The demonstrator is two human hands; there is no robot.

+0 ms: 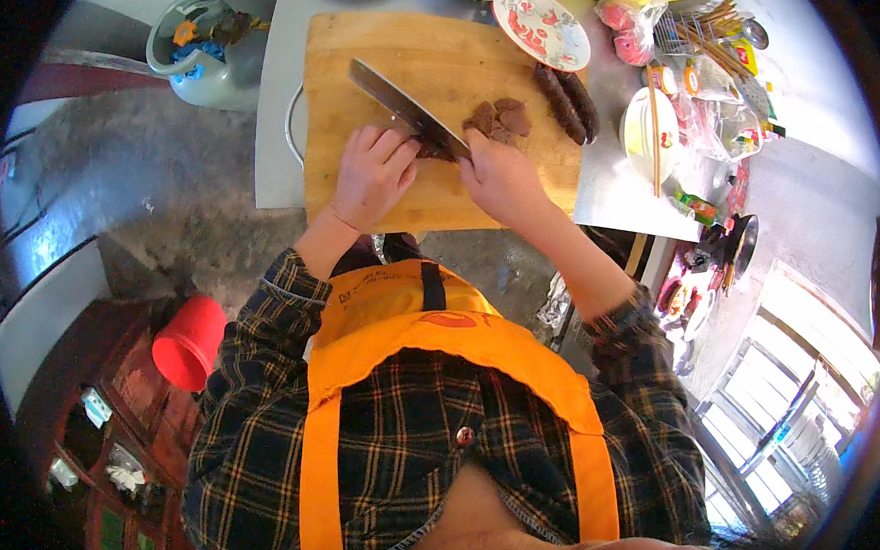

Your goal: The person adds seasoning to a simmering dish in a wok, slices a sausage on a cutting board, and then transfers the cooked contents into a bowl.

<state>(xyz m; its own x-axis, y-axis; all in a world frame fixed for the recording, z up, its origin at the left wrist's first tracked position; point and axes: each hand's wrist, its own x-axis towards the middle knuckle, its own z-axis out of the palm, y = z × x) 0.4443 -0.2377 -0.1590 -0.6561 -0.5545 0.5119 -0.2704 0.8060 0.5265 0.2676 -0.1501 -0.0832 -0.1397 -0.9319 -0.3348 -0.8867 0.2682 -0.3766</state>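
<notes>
My right hand (503, 177) grips the handle of a cleaver (409, 108), whose broad blade slants up to the left over a wooden cutting board (448, 50). Beside the blade, my left hand (377, 172) has its fingers curled on a dark piece of meat or sausage (431, 151), mostly hidden by fingers and blade. Brown slices (505, 119) lie in a small heap right of the blade. Two whole dark sausages (568, 103) rest at the board's right edge, just below a patterned plate (542, 28).
The metal table (278, 153) also holds a bowl (642, 136) with chopsticks across it, a bag of pink items (629, 31), a utensil basket (681, 32) and bottles (697, 207). A gas cylinder (214, 85) stands left; a red bucket (189, 345) is lower left.
</notes>
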